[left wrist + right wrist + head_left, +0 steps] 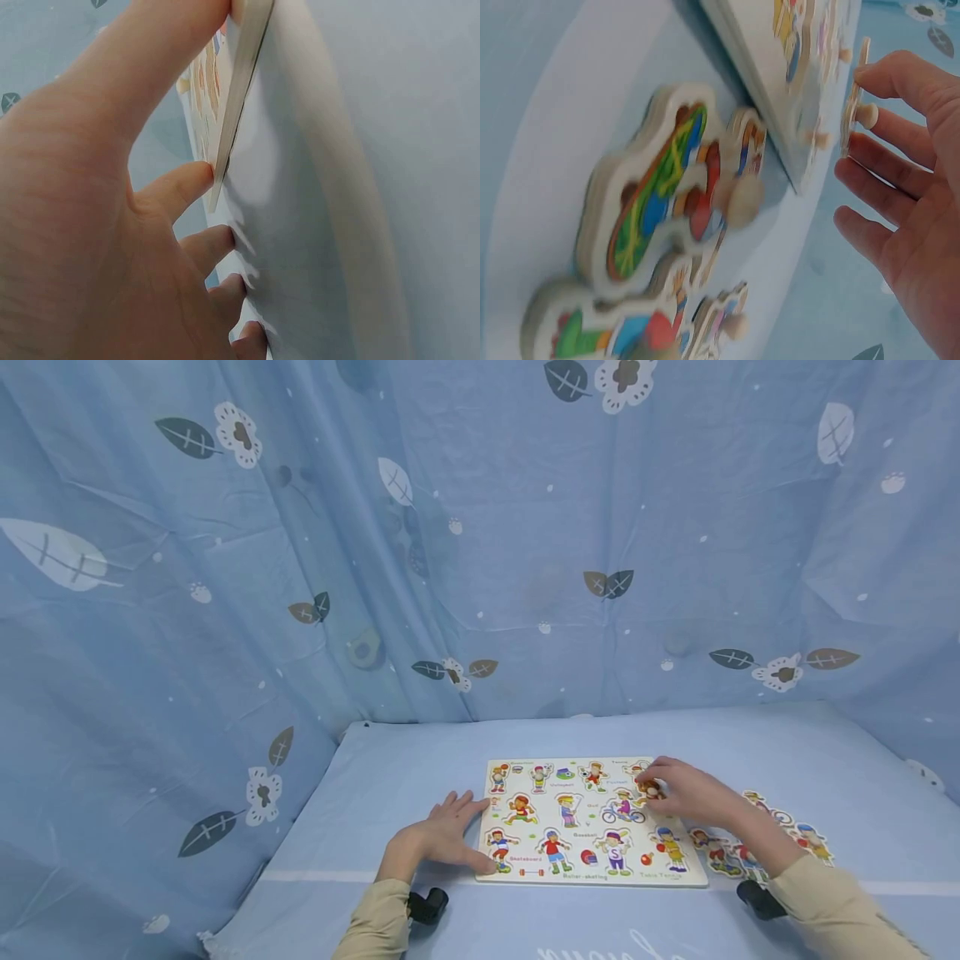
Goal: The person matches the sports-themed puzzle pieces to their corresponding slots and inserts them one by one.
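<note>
A white wooden puzzle board (637, 843) printed with sports figures and words lies on the cloth. My left hand (442, 837) touches its left side, thumb at the near corner and the other fingers spread along the edge. In the left wrist view, the thumb and index finger (184, 187) meet the board's edge. Over the board's right side, my right hand (693, 793) pinches a puzzle piece (853, 105) with a small wooden knob. The piece is tilted on edge in the right wrist view, apart from the board there; its picture is mostly hidden.
Several loose knobbed puzzle pieces (716, 852) lie in a pile right of the board, partly under my right forearm. One shows a figure on a green skateboard (660, 195). A blue patterned curtain (525, 527) hangs behind the cloth-covered table (405, 752).
</note>
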`<state>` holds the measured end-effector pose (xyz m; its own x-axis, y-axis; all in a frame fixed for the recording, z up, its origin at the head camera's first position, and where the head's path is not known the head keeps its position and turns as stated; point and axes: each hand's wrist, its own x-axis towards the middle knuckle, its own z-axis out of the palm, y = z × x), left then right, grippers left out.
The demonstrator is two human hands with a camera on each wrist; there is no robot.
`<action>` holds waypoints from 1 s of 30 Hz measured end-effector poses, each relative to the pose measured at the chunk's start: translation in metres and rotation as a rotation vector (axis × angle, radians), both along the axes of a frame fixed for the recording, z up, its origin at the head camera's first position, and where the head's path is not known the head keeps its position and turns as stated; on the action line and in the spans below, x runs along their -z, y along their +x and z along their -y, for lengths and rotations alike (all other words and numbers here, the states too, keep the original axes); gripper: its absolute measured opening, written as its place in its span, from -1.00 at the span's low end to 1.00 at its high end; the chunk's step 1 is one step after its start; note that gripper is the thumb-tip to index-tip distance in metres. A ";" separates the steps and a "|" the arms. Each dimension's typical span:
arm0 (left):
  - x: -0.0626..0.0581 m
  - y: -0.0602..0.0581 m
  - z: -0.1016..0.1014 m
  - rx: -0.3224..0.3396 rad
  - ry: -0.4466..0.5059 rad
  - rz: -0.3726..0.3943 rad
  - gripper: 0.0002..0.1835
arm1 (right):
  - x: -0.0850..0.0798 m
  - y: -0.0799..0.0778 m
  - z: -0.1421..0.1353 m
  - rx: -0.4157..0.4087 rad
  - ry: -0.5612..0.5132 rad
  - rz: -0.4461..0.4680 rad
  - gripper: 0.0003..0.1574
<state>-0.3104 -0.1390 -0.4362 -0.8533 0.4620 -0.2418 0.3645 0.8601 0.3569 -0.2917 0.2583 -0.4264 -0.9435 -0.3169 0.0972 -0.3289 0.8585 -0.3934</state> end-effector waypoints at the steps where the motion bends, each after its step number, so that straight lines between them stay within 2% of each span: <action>1: 0.000 0.000 0.000 -0.002 0.001 0.000 0.13 | 0.000 0.000 0.002 0.000 -0.001 0.005 -0.52; 17: 0.002 -0.002 -0.001 0.007 -0.003 -0.005 0.13 | 0.005 -0.007 0.032 -0.088 0.021 -0.006 -0.56; 25: 0.002 -0.001 0.000 0.003 -0.009 -0.010 0.13 | 0.003 -0.009 0.045 -0.109 0.021 -0.020 -0.55; 30: 0.000 -0.001 0.000 0.005 0.000 -0.001 0.13 | 0.003 -0.011 0.055 -0.094 0.018 -0.010 -0.55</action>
<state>-0.3111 -0.1394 -0.4366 -0.8509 0.4667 -0.2411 0.3695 0.8580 0.3567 -0.3030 0.2030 -0.4290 -0.9085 -0.4057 0.1000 -0.4121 0.8307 -0.3743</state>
